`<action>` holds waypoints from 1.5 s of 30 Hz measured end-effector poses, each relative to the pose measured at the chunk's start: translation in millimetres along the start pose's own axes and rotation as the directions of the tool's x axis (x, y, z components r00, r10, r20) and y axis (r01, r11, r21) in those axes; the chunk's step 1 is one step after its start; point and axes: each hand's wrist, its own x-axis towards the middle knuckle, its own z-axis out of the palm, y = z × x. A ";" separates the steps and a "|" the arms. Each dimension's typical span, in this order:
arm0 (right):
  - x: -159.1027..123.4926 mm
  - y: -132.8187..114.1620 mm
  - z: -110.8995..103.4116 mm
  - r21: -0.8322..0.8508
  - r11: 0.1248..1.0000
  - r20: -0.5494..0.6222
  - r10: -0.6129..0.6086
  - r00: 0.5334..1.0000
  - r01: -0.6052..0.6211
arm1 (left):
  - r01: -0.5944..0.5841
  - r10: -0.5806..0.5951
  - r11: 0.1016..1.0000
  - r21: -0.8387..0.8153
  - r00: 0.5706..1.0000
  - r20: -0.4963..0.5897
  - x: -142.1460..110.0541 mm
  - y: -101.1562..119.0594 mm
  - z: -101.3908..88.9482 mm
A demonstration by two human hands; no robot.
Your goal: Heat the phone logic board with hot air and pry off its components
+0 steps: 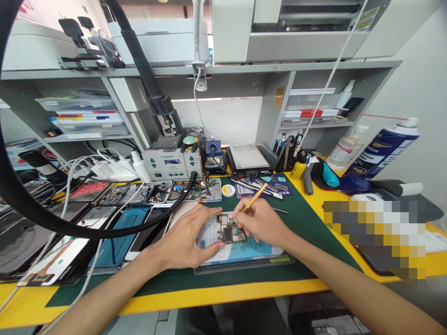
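Centrally, a small circuit board [228, 231] lay on a pale blue pad [240, 246] over the green mat [307, 223], near the front edge of the yellow bench [314, 190]. Left hand [185, 239] rested flat beside the board, fingers spread and gripping nothing, thumb on the pad's near edge. Right hand [260, 222] was closed pen-fashion on a gold tool [254, 198], tip down at the board; soldering station [172, 163] stood behind

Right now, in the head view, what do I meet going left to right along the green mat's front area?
Phone screens → left hand → circuit board → right hand holding a gold tool → yellow table edge → blue spray can.
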 end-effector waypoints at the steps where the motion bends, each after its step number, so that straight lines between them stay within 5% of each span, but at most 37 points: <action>1: 0.2 0.4 0.1 0.005 1.000 0.002 0.003 1.000 -0.003 | 0.001 -0.001 1.000 -0.001 1.000 0.001 0.5 0.3 -0.1; 45: 0.9 1.1 3.3 0.029 0.999 0.069 -0.028 0.997 0.026 | -0.023 0.023 1.000 -0.004 0.999 -0.029 1.3 1.2 1.8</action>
